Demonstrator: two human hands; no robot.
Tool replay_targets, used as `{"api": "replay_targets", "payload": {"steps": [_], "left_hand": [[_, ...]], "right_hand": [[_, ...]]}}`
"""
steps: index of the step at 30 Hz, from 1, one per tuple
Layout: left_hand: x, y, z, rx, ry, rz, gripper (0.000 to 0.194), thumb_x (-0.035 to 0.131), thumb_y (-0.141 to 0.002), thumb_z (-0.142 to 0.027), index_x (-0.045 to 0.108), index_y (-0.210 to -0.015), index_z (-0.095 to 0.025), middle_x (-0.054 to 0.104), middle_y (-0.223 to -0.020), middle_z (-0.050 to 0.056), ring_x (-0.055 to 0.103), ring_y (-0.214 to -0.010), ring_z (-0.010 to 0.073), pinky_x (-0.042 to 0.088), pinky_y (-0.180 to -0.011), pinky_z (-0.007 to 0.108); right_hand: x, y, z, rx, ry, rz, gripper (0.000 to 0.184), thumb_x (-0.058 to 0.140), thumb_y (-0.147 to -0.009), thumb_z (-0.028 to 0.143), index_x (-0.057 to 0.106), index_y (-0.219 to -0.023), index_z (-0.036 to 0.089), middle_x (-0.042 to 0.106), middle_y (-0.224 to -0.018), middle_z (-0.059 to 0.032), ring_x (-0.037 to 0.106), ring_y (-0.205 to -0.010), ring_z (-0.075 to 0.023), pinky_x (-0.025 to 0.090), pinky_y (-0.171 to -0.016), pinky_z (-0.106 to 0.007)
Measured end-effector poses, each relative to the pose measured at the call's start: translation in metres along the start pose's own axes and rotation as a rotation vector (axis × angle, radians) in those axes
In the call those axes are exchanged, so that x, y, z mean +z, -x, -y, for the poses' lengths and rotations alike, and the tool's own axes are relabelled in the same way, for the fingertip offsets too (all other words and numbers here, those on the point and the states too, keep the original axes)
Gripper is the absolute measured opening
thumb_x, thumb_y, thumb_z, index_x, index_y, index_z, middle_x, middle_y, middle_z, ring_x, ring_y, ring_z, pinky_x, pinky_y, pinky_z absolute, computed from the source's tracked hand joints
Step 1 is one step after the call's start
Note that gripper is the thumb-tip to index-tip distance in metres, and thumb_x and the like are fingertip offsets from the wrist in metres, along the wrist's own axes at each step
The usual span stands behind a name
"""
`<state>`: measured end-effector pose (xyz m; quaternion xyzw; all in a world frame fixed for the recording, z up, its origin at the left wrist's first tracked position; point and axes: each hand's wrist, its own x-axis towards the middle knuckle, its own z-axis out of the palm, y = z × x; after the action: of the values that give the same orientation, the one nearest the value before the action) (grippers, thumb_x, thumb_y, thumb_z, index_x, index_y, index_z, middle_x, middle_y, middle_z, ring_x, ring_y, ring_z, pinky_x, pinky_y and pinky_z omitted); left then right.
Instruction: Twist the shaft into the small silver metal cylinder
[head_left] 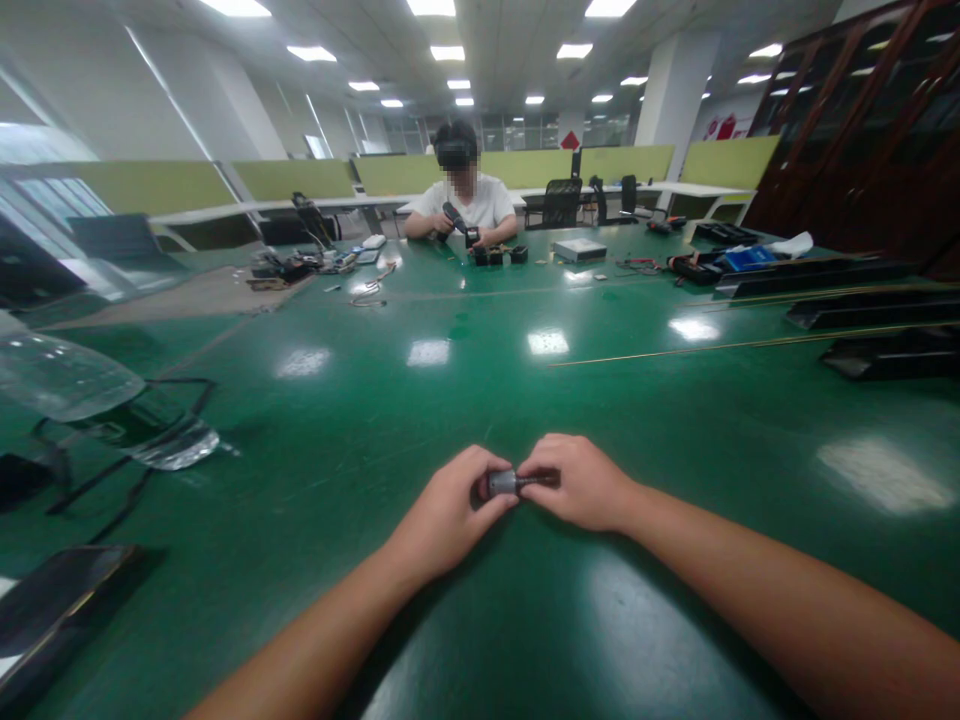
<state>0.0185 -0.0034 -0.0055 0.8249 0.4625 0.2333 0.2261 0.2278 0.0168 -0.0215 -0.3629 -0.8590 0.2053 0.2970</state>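
Observation:
A small grey metal cylinder, motor-like in shape, is pinched between the thumb and fingers of my left hand. Its left end is dark and partly covered by that hand. My right hand closes on a thin dark rod that meets the cylinder's right end. Whether rod and cylinder are one piece I cannot tell. Both hands are close together, low over the green table near its front.
A clear plastic bottle lies at the left beside black cords, with a phone-like dark slab nearer me. Black channels and thin rods lie at the right. Across the table, a person handles a dark tool near a white box.

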Motion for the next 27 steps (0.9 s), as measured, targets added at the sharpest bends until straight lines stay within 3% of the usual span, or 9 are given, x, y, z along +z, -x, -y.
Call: {"api": "replay_targets", "payload": {"steps": [5,27], "left_hand": [[-0.001,0.0,-0.001,-0.001,0.021,-0.008,0.022,0.064,-0.084,-0.025,0.061,-0.106,-0.021,0.063,-0.094,0.003,0.058,-0.082,0.0185,0.046,-0.073,0.03],[-0.002,0.0,-0.002,-0.022,0.028,0.017,0.016,0.064,-0.085,-0.024,0.061,-0.1,-0.02,0.058,-0.086,0.0,0.056,-0.077,0.0168,0.043,-0.071,0.028]], "right_hand": [[-0.002,0.0,-0.002,-0.009,-0.008,0.005,0.011,0.069,-0.079,0.02,0.074,-0.088,0.019,0.069,-0.079,-0.0038,0.059,-0.076,-0.0158,0.044,-0.07,-0.026],[-0.013,0.006,-0.005,-0.005,0.062,0.03,0.009,0.069,-0.077,0.022,0.072,-0.085,0.02,0.07,-0.078,-0.002,0.061,-0.077,-0.0168,0.04,-0.077,-0.031]]}}
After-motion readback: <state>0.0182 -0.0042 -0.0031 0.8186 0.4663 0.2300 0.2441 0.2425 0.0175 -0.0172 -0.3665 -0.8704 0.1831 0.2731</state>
